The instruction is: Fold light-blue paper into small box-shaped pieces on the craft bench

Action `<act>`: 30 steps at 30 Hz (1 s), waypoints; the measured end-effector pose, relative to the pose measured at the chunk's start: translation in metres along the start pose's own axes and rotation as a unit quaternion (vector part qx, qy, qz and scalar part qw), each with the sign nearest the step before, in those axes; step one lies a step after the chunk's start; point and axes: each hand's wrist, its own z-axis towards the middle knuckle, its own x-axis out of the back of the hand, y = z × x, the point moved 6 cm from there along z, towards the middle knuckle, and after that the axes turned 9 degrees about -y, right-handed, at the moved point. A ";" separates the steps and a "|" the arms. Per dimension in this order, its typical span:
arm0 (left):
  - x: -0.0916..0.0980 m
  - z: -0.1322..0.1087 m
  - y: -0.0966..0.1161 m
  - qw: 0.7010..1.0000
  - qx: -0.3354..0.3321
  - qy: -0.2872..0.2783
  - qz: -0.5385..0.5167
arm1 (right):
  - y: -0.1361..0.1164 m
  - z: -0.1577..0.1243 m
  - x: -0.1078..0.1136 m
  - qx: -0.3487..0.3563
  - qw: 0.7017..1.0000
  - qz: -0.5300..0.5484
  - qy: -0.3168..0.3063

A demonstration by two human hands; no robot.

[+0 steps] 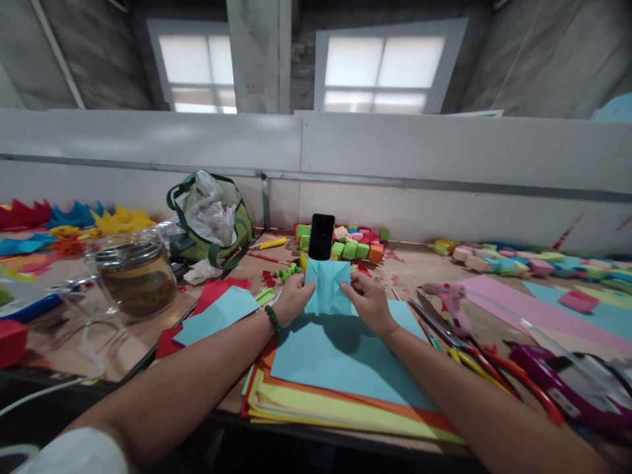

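Left hand (292, 299): fingers curled, thumb pinching left edge of blue paper (328, 286). Right hand (370, 304): likewise, thumb and fingers pinching right edge.

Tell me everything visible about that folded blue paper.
The folded paper is light blue, thin-looking and creased, with vertical folds near its middle. The left hand pinches one side, the right hand the other, holding it above a paper stack. In this view its top edge overlaps a black phone; contact is unclear.
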 end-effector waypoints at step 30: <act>0.010 0.008 -0.019 0.972 0.084 0.004 -0.219 | 0.015 0.009 0.009 0.010 0.998 0.052 -0.047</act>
